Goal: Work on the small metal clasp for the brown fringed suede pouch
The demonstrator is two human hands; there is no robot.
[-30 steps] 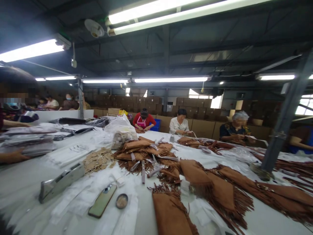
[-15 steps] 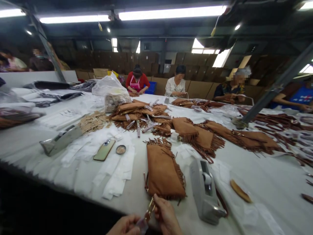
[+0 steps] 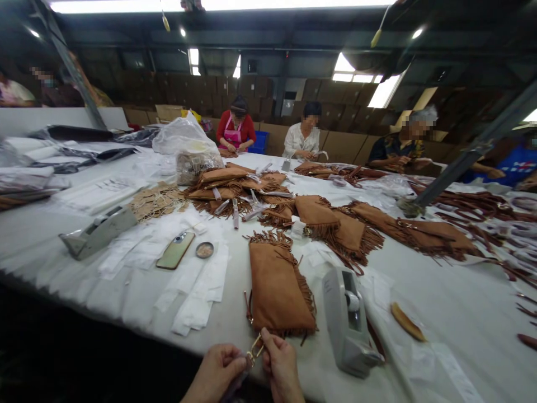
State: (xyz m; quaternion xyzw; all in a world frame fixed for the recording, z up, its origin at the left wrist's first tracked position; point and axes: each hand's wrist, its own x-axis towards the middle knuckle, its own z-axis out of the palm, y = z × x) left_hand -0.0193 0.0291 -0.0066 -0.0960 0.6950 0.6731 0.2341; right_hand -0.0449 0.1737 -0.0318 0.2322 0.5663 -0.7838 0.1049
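At the near table edge, my right hand (image 3: 280,361) pinches a gold metal clasp (image 3: 257,347) between thumb and fingertips. My left hand (image 3: 218,369) is closed on the strap end (image 3: 235,387) joined to that clasp; thin clear plastic covers it, and most of the strap is hidden below. Just beyond my fingers lies a brown fringed bag (image 3: 277,285), flat, with its fringe along the far and right sides. A small zip pull (image 3: 248,310) hangs at its left side. To the right of the bag stands a grey tape dispenser (image 3: 350,324).
Brown fringed bags (image 3: 235,184) are heaped mid-table. A phone (image 3: 176,250), a small round tin (image 3: 205,249) and white sheets (image 3: 197,308) lie left. Another tape dispenser (image 3: 98,229) stands farther left. A metal post (image 3: 465,157) rises at right. Several people work across the table.
My left hand has risen and closed in on the clasp, its thumb now beside it. My right hand keeps its pinch. The view has tipped slightly downward.
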